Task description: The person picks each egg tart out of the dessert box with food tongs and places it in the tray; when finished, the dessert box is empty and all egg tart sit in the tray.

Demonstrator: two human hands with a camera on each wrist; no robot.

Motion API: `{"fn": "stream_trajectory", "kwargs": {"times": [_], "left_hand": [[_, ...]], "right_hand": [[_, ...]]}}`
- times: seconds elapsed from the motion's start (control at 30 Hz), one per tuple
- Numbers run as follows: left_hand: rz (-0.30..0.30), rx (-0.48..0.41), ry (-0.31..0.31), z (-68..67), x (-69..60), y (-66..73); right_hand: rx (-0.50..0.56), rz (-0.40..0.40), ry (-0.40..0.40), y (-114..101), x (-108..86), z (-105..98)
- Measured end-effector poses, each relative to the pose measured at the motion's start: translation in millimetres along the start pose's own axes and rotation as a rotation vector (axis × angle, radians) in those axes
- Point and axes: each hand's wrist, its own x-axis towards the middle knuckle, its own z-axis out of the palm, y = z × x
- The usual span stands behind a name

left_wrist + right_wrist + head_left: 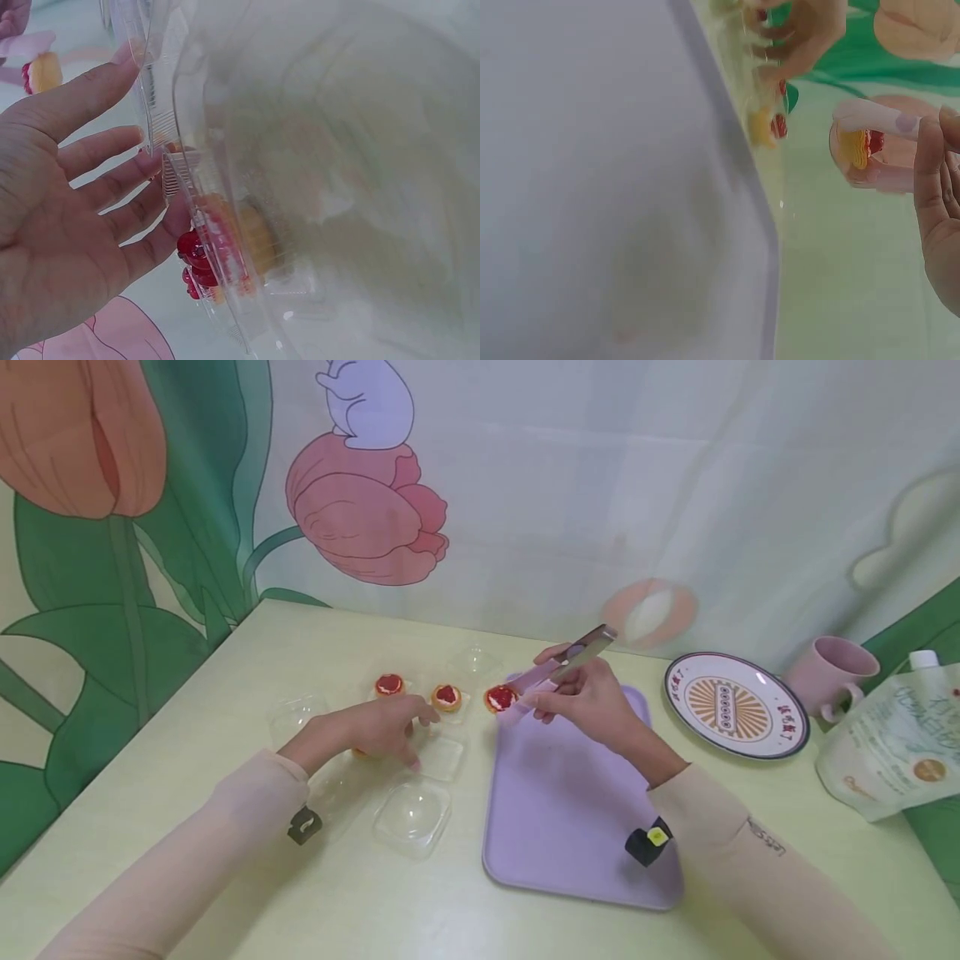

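Nearest the camera, light-coloured sleeves [712, 827] covered both forearms above a pale worktop [300, 910]. A lilac tray [570, 827] lay before the person's right arm, its bare surface partly shaded. Left of the tray, a clear plastic container [412, 814] stood open, its domed half toward the person and its flat half beside the left thumb.

The left hand [382, 727] was over the containers with its fingers spread apart, gripping nothing. In the left wrist view its fingertips were at the edge of clear plastic; contact could not be confirmed. A fourth tart [360, 752] was largely hidden below this hand.

The right hand [592, 697] was clamped on tongs [590, 651] with a metal handle and pink ends. Between those ends a red-topped tart [500, 698] was held raised, near the tray's far left corner.

Just beyond the left hand, a second tart [389, 684] and a third tart [446, 697] lay side by side, well short of touching, both topped in red.

To the right stood a white pouch [892, 739] with a spout, then a patterned plate [723, 710] and a pink mug [828, 668]. Behind everything hung a backdrop [525, 510] printed with tulips.
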Motion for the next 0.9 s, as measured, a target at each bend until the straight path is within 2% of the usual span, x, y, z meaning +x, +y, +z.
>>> {"fn": "stream_trajectory", "kwargs": {"times": [0.17,0.4,0.63,0.9], "left_hand": [[0.026,-0.007,0.005,-0.6,1.1,-1.7],[0.022,-0.021,0.007,0.2,0.4,-2.7],[0.027,-0.014,0.023,1.6,-0.3,-4.5],[0.036,0.000,0.036,2.1,0.2,-5.5]], "right_hand": [[-0.032,0.024,0.050,15,-10.3,-23],[-0.065,0.067,0.112,44,-14.9,-40],[-0.089,0.087,0.091,56,-11.4,-41],[-0.167,0.114,0.098,62,-5.4,-41]]}}
